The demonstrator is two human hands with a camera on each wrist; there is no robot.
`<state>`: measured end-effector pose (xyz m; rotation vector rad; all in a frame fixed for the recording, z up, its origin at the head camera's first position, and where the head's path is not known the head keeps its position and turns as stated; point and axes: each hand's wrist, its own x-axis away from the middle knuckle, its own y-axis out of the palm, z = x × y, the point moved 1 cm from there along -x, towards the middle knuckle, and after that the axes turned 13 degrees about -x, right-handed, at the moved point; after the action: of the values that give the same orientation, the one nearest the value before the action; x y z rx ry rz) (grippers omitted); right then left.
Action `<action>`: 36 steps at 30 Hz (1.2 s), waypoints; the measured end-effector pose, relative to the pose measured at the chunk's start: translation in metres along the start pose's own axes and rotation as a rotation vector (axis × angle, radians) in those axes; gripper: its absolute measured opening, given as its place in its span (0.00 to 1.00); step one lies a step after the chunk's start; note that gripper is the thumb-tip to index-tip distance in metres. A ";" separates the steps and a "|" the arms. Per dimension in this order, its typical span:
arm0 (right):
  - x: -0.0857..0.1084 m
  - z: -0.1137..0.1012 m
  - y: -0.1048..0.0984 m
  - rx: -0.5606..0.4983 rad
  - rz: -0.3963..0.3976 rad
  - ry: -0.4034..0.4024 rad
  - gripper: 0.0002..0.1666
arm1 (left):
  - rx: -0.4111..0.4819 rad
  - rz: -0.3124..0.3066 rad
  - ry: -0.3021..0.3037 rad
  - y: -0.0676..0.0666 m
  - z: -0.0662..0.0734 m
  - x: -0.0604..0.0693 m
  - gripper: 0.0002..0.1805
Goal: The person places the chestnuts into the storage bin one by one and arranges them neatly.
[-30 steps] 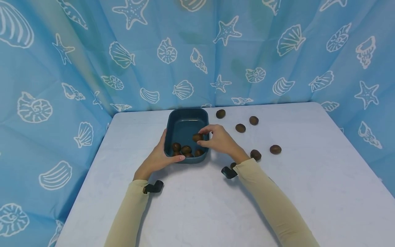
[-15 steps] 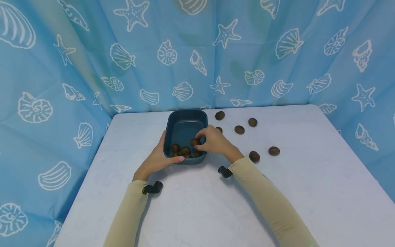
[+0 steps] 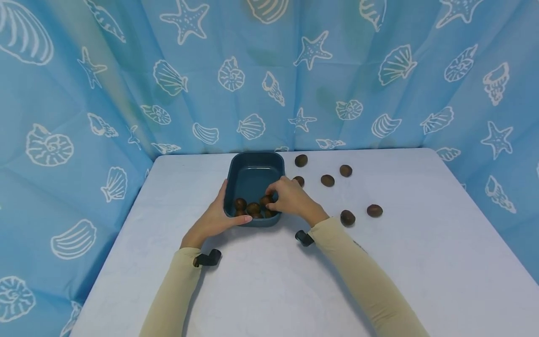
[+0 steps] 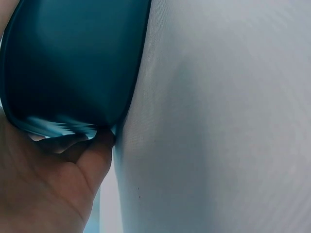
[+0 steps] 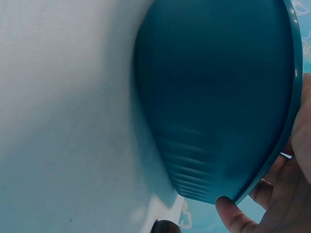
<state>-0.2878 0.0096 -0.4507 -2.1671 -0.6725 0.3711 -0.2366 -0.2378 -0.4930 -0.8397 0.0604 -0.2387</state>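
A dark blue rectangular container [image 3: 254, 174] stands near the table's back edge in the head view. My left hand [image 3: 213, 216] grips its front left corner, fingers along the left side and thumb over the front rim. Reaching over the right rim, my right hand [image 3: 292, 196] pinches a brown round piece [image 3: 266, 201] low inside, beside several similar pieces [image 3: 253, 208] at the front end. In the left wrist view my left hand [image 4: 56, 179] touches the container [image 4: 73, 58]. The right wrist view has my right hand [image 5: 286, 189] at the container's rim; the pinched piece is hidden there.
Several loose brown pieces lie on the white table [image 3: 261, 290] right of the container, one [image 3: 298, 181] close beside my right hand and others farther off [image 3: 375, 210]. A blue curtain [image 3: 269, 79] with shell prints hangs behind the table.
My right hand has moved down and slightly left, lowering the pinched piece among those at the container's front end. A loose piece behind that hand has come into view. My left hand keeps its hold.
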 end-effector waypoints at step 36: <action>0.043 0.024 -0.047 -0.367 0.311 0.036 0.22 | -0.002 -0.001 -0.021 0.000 0.000 0.002 0.73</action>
<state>-0.2799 0.0741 -0.4307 -2.6332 -0.4041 0.3931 -0.2350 -0.2380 -0.4924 -0.8436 0.0406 -0.2309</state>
